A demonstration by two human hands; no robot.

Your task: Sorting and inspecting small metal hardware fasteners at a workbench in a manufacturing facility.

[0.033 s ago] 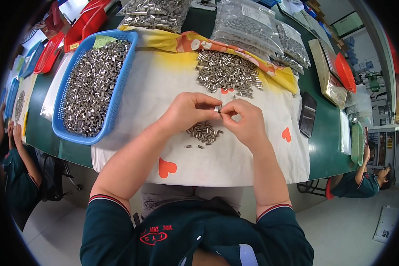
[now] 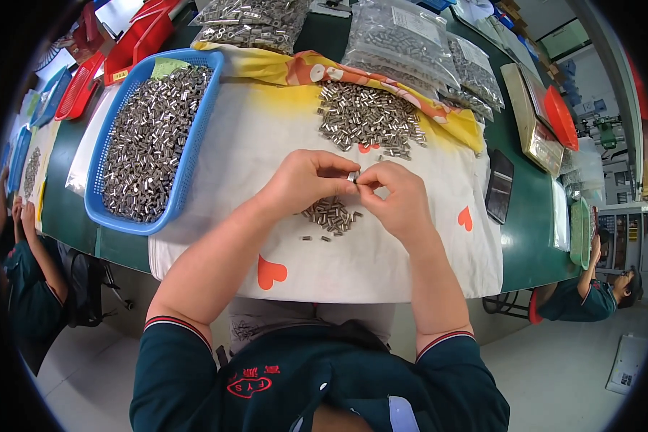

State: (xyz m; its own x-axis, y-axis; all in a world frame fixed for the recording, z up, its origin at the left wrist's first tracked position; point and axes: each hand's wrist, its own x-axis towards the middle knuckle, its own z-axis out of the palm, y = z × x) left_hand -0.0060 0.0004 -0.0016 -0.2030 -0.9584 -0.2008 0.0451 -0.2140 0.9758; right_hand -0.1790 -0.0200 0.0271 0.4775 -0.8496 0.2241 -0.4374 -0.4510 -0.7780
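Over a white cloth (image 2: 410,237) printed with orange hearts, the left hand (image 2: 306,180) and right hand (image 2: 396,198) meet, fingertips pinching one small metal sleeve (image 2: 353,176) between them, just above a small heap of sleeves (image 2: 329,214). Beyond it lies a larger pile (image 2: 367,119); left of the cloth, a blue basket (image 2: 187,165) brims with the same parts. Clear plastic bags (image 2: 396,36) of them line the cloth's far edge. Nothing differs from the earlier frame.
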